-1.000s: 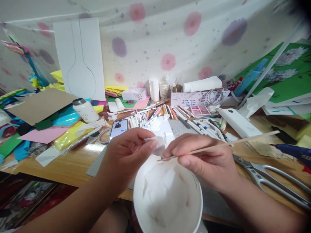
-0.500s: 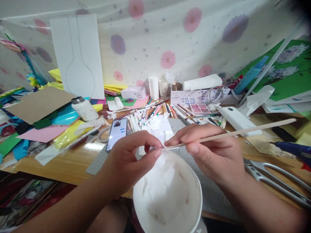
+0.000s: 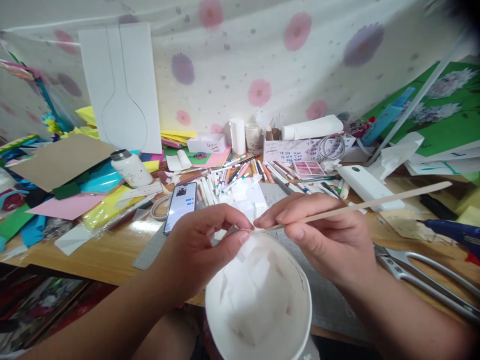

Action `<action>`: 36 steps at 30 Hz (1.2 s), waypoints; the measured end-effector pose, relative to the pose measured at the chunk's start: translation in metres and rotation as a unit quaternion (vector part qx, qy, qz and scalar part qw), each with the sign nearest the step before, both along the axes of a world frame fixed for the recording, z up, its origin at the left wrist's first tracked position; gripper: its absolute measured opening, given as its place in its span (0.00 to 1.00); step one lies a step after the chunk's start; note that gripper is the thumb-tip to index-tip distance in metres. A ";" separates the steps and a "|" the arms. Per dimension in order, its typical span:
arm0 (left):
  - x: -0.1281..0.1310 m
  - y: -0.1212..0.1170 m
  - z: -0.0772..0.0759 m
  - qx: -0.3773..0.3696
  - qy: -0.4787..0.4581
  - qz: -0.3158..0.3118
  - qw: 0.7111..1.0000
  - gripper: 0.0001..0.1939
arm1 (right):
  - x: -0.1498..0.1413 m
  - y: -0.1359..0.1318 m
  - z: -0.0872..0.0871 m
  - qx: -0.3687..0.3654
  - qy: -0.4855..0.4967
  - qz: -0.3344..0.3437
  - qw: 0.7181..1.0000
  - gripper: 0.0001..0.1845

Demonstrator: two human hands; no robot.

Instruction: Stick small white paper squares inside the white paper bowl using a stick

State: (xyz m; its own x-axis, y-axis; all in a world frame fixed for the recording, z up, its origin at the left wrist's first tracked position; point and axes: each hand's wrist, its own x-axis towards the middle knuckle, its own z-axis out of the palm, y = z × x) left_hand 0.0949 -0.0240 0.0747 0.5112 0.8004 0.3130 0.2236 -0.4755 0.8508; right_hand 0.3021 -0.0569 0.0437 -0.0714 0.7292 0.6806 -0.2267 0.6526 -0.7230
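Between the thumb and fingers of my right hand (image 3: 326,230) is a thin flat wooden stick (image 3: 375,202), slanting up to the right. Its lower end meets the fingertips of my left hand (image 3: 217,240). My left thumb and index finger pinch a small piece of white paper, mostly covered by the fingers. Directly beneath both hands is a white round tub (image 3: 258,300), tilted toward me, with white paper pieces inside along its wall. More white paper scraps (image 3: 247,192) lie on the table just beyond my fingers.
A phone (image 3: 181,205) and a white bottle (image 3: 130,167) are on the left. Many markers (image 3: 225,175) spread across the middle. Large scissors (image 3: 423,275), a blue glue gun (image 3: 453,230) and a white power bank (image 3: 369,187) lie to the right.
The stick and my right hand have shifted very slightly left. Both hands keep the same grip above the tub.
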 end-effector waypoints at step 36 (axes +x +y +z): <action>-0.008 0.003 -0.002 0.029 0.023 -0.038 0.999 0.08 | 0.004 0.000 0.001 0.022 -0.039 0.000 0.999 0.08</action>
